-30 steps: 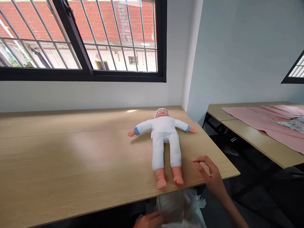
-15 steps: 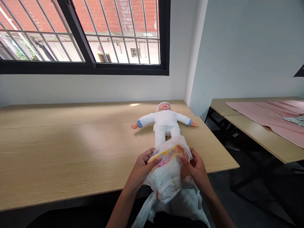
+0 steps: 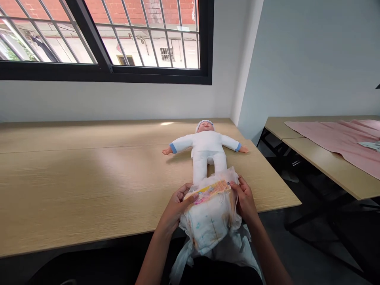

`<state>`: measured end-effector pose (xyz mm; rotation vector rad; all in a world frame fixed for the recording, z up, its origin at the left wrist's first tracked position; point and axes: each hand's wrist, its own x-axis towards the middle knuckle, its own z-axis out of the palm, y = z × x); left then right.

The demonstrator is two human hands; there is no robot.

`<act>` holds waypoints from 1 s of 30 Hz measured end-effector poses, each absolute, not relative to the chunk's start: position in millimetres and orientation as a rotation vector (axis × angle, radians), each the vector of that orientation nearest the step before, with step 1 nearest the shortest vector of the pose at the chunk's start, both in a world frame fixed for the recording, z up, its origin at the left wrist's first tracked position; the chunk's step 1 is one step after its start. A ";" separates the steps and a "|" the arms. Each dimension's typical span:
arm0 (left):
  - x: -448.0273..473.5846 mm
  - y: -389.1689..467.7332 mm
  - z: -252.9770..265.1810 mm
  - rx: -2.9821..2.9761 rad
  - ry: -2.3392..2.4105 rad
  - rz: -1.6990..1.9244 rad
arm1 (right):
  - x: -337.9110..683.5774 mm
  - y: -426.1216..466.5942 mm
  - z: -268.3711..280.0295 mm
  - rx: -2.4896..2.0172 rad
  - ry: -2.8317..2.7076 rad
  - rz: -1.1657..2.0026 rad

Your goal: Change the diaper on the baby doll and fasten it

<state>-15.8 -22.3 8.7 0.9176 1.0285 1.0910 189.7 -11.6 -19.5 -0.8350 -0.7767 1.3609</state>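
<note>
This looks like a classroom or training room: pale walls, a barred window at upper left, a baby doll on a wood-topped table, a matching table at right.

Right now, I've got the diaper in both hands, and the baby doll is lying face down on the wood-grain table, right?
Not quite: the baby doll lies face up, on its back, as the head view shows. The rest is right: your left hand and right hand both hold the diaper, and the doll is on the wood-grain table.
</note>
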 end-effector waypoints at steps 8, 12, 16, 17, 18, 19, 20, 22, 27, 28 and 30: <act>-17.6 -22.9 7.0 0.871 1.019 1.090 | 192.5 -8.9 -22.5 -0.841 -0.791 1.346; -17.5 -23.3 8.1 0.861 1.021 1.084 | 193.1 -8.4 -23.1 -0.820 -0.776 1.320; -17.7 -23.4 7.7 0.857 1.015 1.093 | 192.0 -8.8 -22.3 -0.864 -0.802 1.290; -17.8 -23.2 7.4 0.859 1.014 1.094 | 191.9 -8.7 -22.4 -0.875 -0.812 1.264; -17.9 -23.0 7.0 0.861 1.013 1.093 | 192.0 -8.5 -22.8 -0.888 -0.823 1.225; -18.0 -22.9 6.6 0.864 1.012 1.090 | 192.4 -8.3 -23.5 -0.904 -0.835 1.175; -18.2 -22.8 6.4 0.865 1.011 1.085 | 193.1 -8.1 -24.4 -0.921 -0.852 1.119; -18.2 -22.8 6.3 0.868 1.009 1.082 | 195.3 -8.3 -26.5 -0.953 -0.922 1.007; -17.9 -23.1 6.8 0.870 1.001 1.082 | 199.3 -12.0 -27.7 -1.080 -1.259 0.782; -17.9 -23.1 6.7 0.867 1.004 1.083 | 198.9 -12.8 -27.1 -1.111 -1.308 0.757; -17.9 -23.2 6.5 0.859 1.015 1.089 | 197.2 -13.9 -25.8 -1.157 -1.371 0.724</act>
